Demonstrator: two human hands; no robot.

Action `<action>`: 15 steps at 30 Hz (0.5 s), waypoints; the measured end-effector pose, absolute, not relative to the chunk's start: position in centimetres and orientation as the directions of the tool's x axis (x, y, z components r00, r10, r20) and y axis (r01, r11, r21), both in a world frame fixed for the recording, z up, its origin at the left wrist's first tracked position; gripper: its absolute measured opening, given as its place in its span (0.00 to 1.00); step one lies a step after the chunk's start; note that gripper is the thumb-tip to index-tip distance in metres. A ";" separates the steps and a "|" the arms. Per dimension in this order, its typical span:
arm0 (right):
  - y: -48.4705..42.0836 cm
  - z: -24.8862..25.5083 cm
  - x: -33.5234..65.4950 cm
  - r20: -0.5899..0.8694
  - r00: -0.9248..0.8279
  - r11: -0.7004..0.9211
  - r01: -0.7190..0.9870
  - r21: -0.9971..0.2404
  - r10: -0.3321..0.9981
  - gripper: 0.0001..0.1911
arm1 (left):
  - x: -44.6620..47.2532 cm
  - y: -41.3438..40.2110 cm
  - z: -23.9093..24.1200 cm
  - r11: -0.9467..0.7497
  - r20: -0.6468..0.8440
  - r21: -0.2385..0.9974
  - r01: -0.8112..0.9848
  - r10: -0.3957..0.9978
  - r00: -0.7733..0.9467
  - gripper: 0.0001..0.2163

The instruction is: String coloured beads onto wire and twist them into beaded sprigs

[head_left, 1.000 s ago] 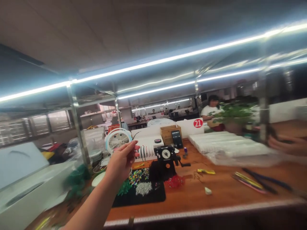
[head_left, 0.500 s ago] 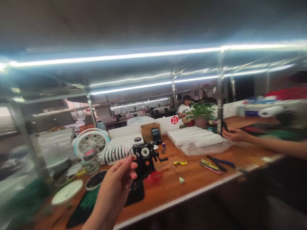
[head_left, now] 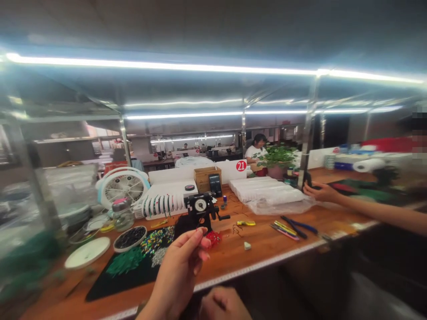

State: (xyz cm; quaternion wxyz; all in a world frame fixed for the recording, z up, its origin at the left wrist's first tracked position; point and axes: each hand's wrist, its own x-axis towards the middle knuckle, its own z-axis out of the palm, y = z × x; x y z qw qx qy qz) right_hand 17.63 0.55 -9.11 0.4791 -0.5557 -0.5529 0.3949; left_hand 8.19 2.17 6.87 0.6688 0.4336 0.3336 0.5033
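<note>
My left hand [head_left: 182, 266] is raised over the front of the bench, thumb and forefinger pinched together; whatever is between them is too small to make out. Below and right of it, my right hand [head_left: 227, 304] shows at the bottom edge, blurred, fingers curled in. Beyond my left fingertips stands a black hand-cranked device [head_left: 202, 209] with a round white dial. Red beads [head_left: 215, 238] lie at its foot. Left of my left hand, a black mat [head_left: 100, 286] holds green pieces [head_left: 125, 261], multicoloured beads [head_left: 153, 241] and silvery beads [head_left: 159, 257].
A row of spools [head_left: 160, 206], a fan [head_left: 124, 189], a glass jar [head_left: 123, 218] and a dish of black pieces [head_left: 130, 238] stand left. Pliers [head_left: 300, 226], a yellow cutter [head_left: 246, 223] and plastic-wrapped packs [head_left: 267, 190] lie right. A co-worker's hand [head_left: 318, 192] reaches toward a post.
My left hand has moved down and right, away from the dial device, still pinched. My right hand has come into view at the bottom. The view has tilted slightly.
</note>
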 end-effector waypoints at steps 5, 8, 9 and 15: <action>0.4 -4.5 19.5 0.235 0.164 0.258 -0.139 -0.956 0.958 0.21 | 6.8 1.8 4.2 0.167 -0.089 0.959 -0.230 0.945 0.315 0.13; 0.1 -2.5 19.2 0.266 0.125 0.292 -0.308 -0.905 0.956 0.22 | 6.5 1.3 2.3 0.211 -0.158 0.970 -0.121 0.924 0.348 0.14; 0.0 -2.2 18.9 0.250 0.101 0.270 -0.342 -0.900 0.963 0.21 | 6.5 1.1 1.9 0.218 -0.168 0.970 -0.108 0.922 0.349 0.15; -0.1 -2.6 17.0 0.172 0.065 0.180 -0.540 -0.822 0.983 0.16 | 6.9 1.1 1.5 0.200 -0.170 0.977 -0.068 0.937 0.306 0.16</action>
